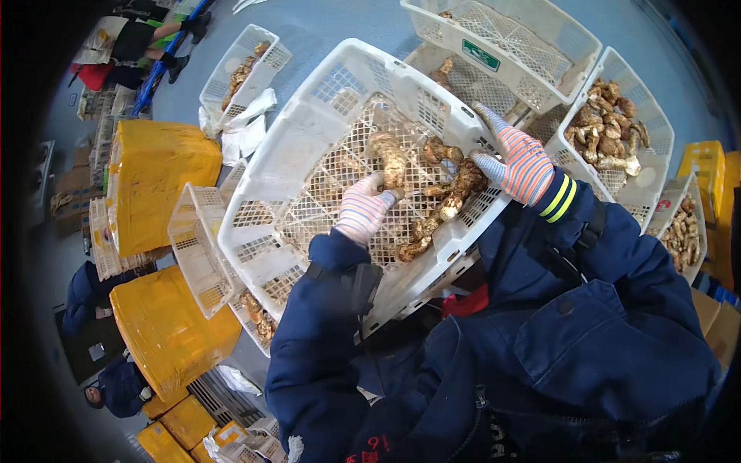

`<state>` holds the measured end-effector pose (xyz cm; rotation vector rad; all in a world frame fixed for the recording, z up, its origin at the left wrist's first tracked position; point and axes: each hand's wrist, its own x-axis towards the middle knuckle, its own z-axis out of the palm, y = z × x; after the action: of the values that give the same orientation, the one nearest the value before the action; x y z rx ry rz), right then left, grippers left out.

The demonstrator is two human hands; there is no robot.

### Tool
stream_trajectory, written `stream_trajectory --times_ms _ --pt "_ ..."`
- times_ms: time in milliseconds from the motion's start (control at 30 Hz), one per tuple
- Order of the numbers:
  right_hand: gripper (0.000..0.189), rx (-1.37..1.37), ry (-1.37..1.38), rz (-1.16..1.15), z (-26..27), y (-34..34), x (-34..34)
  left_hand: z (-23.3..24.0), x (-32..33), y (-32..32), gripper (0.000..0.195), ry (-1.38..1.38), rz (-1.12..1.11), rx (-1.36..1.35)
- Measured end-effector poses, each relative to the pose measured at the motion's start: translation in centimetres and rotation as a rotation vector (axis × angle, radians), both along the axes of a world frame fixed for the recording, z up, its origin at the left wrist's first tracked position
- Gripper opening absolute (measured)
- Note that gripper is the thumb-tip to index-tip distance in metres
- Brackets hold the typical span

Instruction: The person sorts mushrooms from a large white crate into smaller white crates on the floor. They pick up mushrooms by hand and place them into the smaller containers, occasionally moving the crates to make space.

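A large white plastic crate [301,150] with a mesh floor lies tilted in front of me. Inside it, my left hand [367,205], in a striped knit glove, grips the lower end of a thick brown-and-white mushroom [389,156]. My right hand [515,156], in an orange-and-blue striped glove, is on the crate's right rim, with thumb and fingers apart around the edge. Several more mushrooms [454,194] lie in the crate along its right side, near my right hand.
A crate of mushrooms [608,124] stands at the right, beside stacked white crates [503,43]. At the left are yellow wrapped boxes [168,185], white crates [200,243] and a small crate [246,75] holding mushrooms. Other people [118,385] are at the far left.
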<state>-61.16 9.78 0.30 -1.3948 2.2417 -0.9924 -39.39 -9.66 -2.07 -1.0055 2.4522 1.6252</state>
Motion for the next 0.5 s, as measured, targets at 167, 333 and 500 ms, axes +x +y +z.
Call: stream_trajectory --times_ms 167,333,500 --pt "0.063 -0.121 0.289 -0.070 2.4 -0.7 0.9 6.7 4.9 3.5 0.027 0.358 0.287 0.351" --pt "0.048 -0.273 -0.126 0.272 7.0 -1.0 6.6 10.6 7.8 8.0 0.051 0.159 0.058 -0.622" --pt "0.059 0.003 -0.966 0.387 8.4 -1.3 12.2 12.7 9.4 11.8 0.054 0.140 -0.056 -1.061"
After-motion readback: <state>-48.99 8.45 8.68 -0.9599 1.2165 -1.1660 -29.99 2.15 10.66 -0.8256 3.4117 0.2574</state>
